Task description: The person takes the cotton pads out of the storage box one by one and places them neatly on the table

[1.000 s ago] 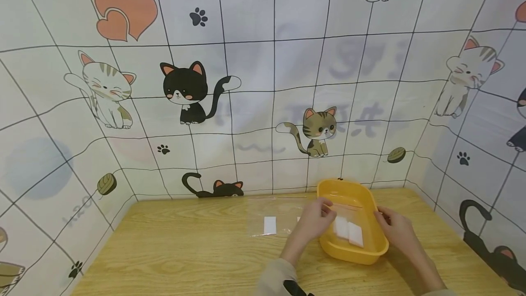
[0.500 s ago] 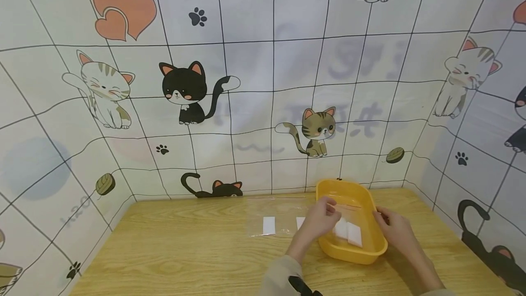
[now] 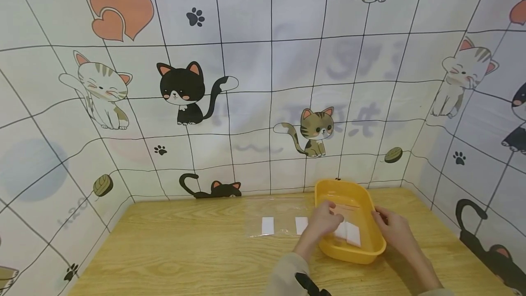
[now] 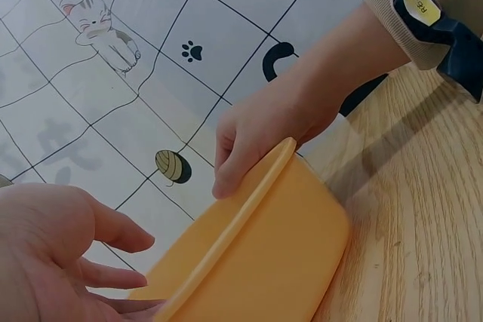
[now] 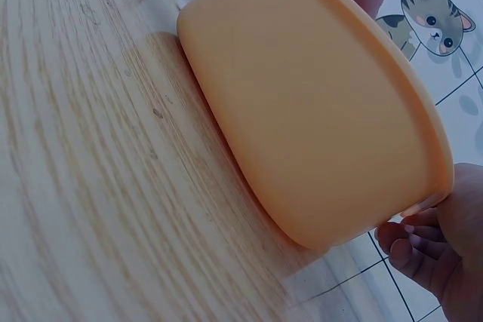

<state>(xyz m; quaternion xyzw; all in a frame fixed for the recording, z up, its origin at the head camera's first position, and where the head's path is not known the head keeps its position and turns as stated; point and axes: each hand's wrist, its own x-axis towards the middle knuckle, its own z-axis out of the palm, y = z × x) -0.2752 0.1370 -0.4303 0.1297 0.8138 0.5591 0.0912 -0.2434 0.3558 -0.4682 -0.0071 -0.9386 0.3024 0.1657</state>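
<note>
A yellow plastic basin stands on the table at the right. My right hand pinches its right rim, thumb inside and fingers underneath, as the right wrist view shows around the basin wall. My left hand reaches over the left rim into the basin. In the left wrist view that left hand has its thumb and fingers apart, with nothing seen between them. Flat white pieces lie in the basin, seemingly in a clear bag with a pinkish zip line; my left hand partly hides them.
Left of the basin, clear zip bags lie flat on the wooden table, showing two white rectangles. A cat-print cloth hangs behind the table and along both sides.
My left hand has moved a little to the right, further over the basin, uncovering the second white rectangle on the table. My right hand stays on the rim.
</note>
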